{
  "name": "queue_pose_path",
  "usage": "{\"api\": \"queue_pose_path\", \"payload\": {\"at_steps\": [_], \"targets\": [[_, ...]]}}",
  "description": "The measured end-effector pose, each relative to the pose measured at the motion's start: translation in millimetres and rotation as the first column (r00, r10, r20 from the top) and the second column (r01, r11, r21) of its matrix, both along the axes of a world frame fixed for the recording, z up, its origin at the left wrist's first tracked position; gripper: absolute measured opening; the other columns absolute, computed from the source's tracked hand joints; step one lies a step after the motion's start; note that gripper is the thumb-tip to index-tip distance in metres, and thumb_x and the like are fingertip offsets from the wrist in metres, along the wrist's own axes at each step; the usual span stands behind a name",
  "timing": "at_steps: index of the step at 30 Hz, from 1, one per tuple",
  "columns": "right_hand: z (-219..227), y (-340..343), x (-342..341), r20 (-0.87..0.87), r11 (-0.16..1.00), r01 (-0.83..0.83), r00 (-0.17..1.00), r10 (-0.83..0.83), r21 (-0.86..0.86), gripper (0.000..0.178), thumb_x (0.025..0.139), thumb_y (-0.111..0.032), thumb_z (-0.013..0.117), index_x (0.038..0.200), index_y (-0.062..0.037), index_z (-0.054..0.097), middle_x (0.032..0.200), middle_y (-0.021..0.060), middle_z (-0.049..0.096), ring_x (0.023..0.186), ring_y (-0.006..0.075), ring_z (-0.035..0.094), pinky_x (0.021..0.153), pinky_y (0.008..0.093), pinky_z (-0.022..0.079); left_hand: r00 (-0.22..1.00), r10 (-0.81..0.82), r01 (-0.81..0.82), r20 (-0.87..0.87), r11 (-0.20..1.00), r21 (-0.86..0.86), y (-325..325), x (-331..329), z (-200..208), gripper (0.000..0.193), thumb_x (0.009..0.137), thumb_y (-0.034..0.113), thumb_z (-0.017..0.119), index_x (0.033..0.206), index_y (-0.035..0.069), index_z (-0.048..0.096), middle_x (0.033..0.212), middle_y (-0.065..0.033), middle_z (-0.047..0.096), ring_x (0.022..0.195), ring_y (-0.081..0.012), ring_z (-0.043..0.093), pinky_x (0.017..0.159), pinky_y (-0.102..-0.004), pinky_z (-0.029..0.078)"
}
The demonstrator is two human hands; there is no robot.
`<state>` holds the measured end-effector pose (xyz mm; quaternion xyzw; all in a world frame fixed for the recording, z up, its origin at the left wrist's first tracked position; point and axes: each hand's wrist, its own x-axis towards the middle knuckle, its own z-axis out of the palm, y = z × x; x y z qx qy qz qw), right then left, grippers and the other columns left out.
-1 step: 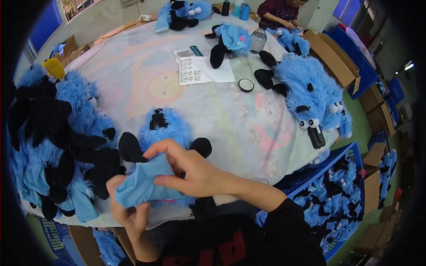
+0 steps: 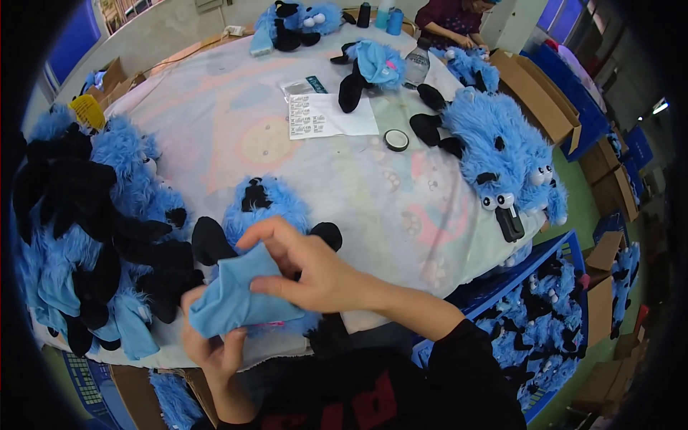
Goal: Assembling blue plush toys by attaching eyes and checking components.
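Observation:
A blue plush toy (image 2: 265,204) with shaggy fur and black feet lies at the table's near edge. Above its near end, both hands grip a smooth light-blue fabric piece (image 2: 240,294), which looks like part of this toy. My left hand (image 2: 211,347) is closed on its lower left side, thumb in front and the other fingers partly hidden behind. From the right, my right hand (image 2: 308,265) pinches the upper edge between thumb and fingers. A bit of pink shows just under the fabric. How the fabric joins the fur is hidden.
Furry blue and black toys (image 2: 107,215) are heaped on the left. Two bigger toys (image 2: 494,143) lie right, near a tape roll (image 2: 396,140), a printed sheet (image 2: 333,115) and a bottle (image 2: 417,63). A blue crate (image 2: 530,322) holds more toys. Another person (image 2: 451,25) works at the far right.
Both hands and the fabric piece have shifted very slightly to the right. The grip looks the same, and the toys around have stayed in place.

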<state>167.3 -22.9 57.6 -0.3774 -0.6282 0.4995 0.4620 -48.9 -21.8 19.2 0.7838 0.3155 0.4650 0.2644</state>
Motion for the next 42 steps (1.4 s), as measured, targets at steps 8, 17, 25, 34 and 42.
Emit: {"api": "queue_pose_path", "payload": {"at_steps": [8,17,25,34,42], "targets": [[-39,123,147,0.490,0.639,0.540,0.411,-0.768,0.548,0.018,0.083,-0.015,0.050,0.088,-0.0026,0.062,0.075,0.0117,0.062,0.064,0.0257,0.057,0.059,0.0342,0.046,0.986,0.090,0.002,0.137,0.830,-0.558,9,44,36,0.034,0.074,0.007,0.063,0.103,-0.006,0.051,0.078,-0.0078,0.057,0.069,-0.0148,0.049,0.065,-0.0260,0.041],[-74,169,273,0.818,0.676,0.465,-0.376,-0.435,0.573,0.022,0.079,-0.018,0.047,0.085,-0.0034,0.062,0.084,0.0191,0.063,0.076,0.0391,0.061,0.064,0.0450,0.048,0.992,-0.085,0.108,0.089,0.952,-0.286,11,38,15,0.011,0.077,0.002,0.061,0.088,-0.001,0.059,0.068,-0.0028,0.056,0.058,-0.0120,0.047,0.054,-0.0200,0.037],[-16,55,159,0.571,0.570,0.392,0.128,-0.811,0.722,0.015,0.079,-0.001,0.048,0.092,-0.0025,0.055,0.072,0.0098,0.056,0.056,0.0228,0.052,0.052,0.0312,0.043,0.969,-0.075,0.195,0.234,0.817,-0.543,10,35,8,0.010,0.075,0.009,0.065,0.075,0.000,0.061,0.066,-0.0054,0.056,0.053,-0.0150,0.046,0.050,-0.0241,0.038],[-42,-74,-1,0.608,0.718,-0.023,0.552,-0.571,0.695,0.020,0.061,-0.004,0.066,0.077,-0.0158,0.065,0.059,-0.0038,0.038,0.048,0.0117,0.031,0.046,0.0222,0.027,0.996,-0.024,0.073,0.083,0.755,-0.652,3,37,3,0.024,0.078,0.015,0.061,0.064,-0.003,0.055,0.053,-0.0082,0.050,0.044,-0.0181,0.039,0.044,-0.0290,0.035],[-54,-71,-6,0.559,0.629,-0.026,0.486,-0.671,0.777,0.020,0.064,-0.003,0.069,0.079,-0.0166,0.068,0.057,-0.0043,0.029,0.047,0.0089,0.027,0.045,0.0204,0.023,0.999,-0.030,0.001,-0.038,0.798,-0.603,0,39,-11,0.033,0.078,0.017,0.060,0.056,-0.003,0.048,0.047,-0.0100,0.045,0.039,-0.0185,0.033,0.040,-0.0308,0.032]]}}
